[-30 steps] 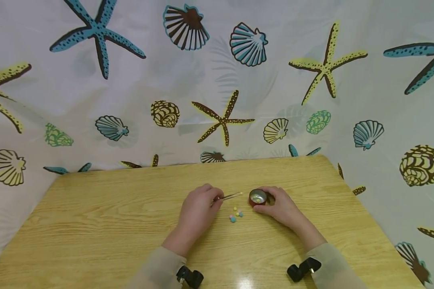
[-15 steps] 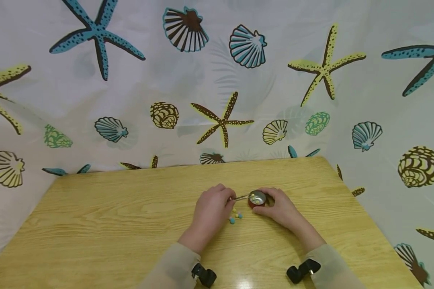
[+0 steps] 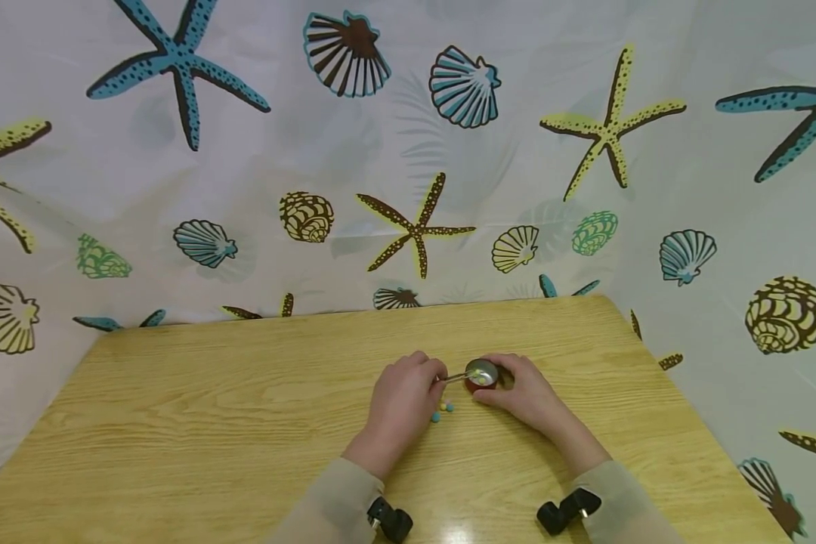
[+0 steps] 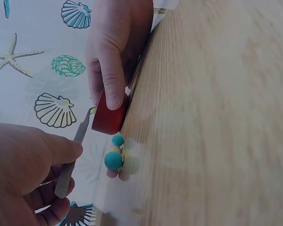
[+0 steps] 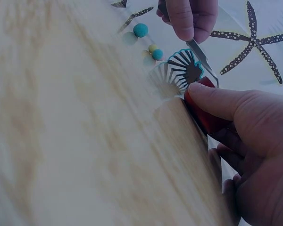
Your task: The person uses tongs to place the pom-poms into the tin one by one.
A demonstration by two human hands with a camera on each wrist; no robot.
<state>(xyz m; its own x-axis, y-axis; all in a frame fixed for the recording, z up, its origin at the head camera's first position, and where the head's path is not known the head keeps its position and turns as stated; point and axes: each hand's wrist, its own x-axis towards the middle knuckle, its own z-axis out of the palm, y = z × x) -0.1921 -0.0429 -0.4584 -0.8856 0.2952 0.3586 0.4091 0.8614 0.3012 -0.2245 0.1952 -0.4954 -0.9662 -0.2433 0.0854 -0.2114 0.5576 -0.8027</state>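
Observation:
My left hand (image 3: pixel 404 400) pinches metal tweezers (image 4: pixel 74 157) between thumb and fingers. Their bent tips reach over the mouth of a small round red tin (image 4: pixel 108 115) with a silvery inside. A bit of yellow (image 4: pixel 93 110) shows at the tips, but whether they still grip it cannot be told. My right hand (image 3: pixel 527 389) holds the tin from its right side, thumb in front and fingers behind. Yellow balls show small inside the tin in the head view. Between the hands lie teal balls (image 4: pixel 113 160), a pink ball (image 4: pixel 112 173) and a yellow ball (image 5: pixel 153 48).
Everything stands on a wood-grain table (image 3: pixel 211 408). A white cloth (image 3: pixel 245 166) printed with starfish and shells hangs behind it and along the sides. Each sleeve carries a black wrist mount, such as the left mount (image 3: pixel 389 520).
My left hand has moved right, bringing the tweezers with a yellow ball from beside the tin to over its mouth. The tips now sit slightly lower. My right hand stays on the tin.

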